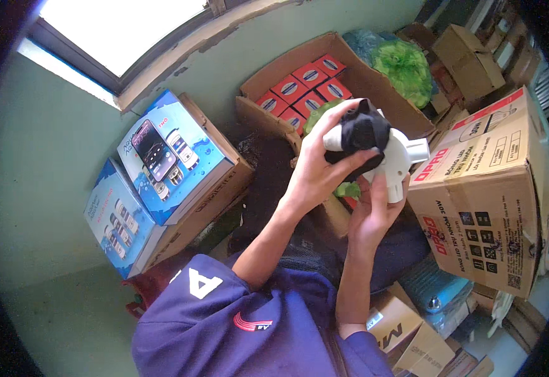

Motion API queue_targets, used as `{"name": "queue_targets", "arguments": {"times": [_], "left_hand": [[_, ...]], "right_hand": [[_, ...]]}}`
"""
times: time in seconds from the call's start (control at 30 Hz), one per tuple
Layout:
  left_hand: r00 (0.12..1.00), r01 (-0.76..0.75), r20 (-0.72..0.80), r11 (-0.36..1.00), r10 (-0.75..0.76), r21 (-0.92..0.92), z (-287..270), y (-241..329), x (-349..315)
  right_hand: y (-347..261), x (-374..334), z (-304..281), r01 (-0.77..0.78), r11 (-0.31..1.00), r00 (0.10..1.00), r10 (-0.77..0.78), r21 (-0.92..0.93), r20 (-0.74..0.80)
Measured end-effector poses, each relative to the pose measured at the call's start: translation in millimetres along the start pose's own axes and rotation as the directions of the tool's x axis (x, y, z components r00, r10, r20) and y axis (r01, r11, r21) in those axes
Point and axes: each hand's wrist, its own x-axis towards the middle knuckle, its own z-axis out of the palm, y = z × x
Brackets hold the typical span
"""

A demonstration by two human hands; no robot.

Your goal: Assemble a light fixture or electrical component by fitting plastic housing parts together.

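Observation:
Up in front of my chest, both my hands hold a white plastic fitting (pixel 398 160) with short round stubs sticking out to its right and below. A black piece (pixel 367 129) sits against its left side; whether it is cloth or plastic I cannot tell. My left hand (pixel 324 151) is closed round the black piece from the left, thumb across its front. From below, my right hand (pixel 375 207) grips the lower part of the white fitting. Fingers behind the fitting are hidden. A bit of green plastic (pixel 348 190) shows between my hands.
Behind my hands, an open carton (pixel 249 112) holds several small red boxes (pixel 310 75). Two blue printed boxes (pixel 112 220) stand left, with a phone (pixel 153 149) lying on one. A large carton (pixel 475 195) stands right, and a green plastic bag (pixel 403 72) lies at the back.

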Motion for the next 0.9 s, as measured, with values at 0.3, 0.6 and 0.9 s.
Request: {"name": "queue_targets", "arguments": {"times": [0.3,0.6,0.9], "left_hand": [[0.998,-0.026,0.062,0.995,0.020,0.093,12,1,0],[0.987,0.154,-0.018,0.969,-0.161,-0.191,19,-2,2],[0.955,0.283,0.165,0.921,-0.246,-0.267,-2,-23,10]], "right_hand": [[-9,11,-11,-0.017,0.997,0.975,0.001,-0.069,-0.224],[-6,19,-15,-0.011,0.999,1.000,0.012,-0.033,0.028],[-13,33,-32,0.146,0.911,0.980,-0.080,-0.387,0.182]]}}
